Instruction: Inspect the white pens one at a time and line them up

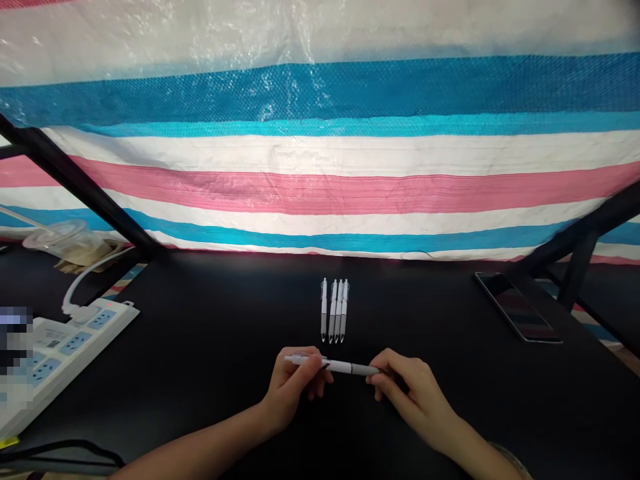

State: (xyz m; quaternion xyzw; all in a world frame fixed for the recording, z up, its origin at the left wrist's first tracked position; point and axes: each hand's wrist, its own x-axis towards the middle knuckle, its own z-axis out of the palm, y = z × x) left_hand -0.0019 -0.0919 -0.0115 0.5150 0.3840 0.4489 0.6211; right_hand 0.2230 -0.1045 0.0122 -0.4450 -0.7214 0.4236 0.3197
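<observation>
A white pen with a grey grip [343,367] is held roughly level above the black table, between both hands. My left hand [295,387] pinches its white clip end between thumb and fingers. At the other end, the thumb and fingers of my right hand [407,390] are closed on the tip, which they hide. Beyond the hands, several similar white and grey pens [336,311] lie side by side on the table, tips toward me. The leftmost of them [324,310] is a little apart from the others.
A white power strip [75,343] with a plugged-in cable sits at the left. Behind it is a clear plastic cup [65,239]. A dark phone [517,307] lies at the right of the black table [200,320]. Black frame bars and a striped sheet [320,193] stand behind.
</observation>
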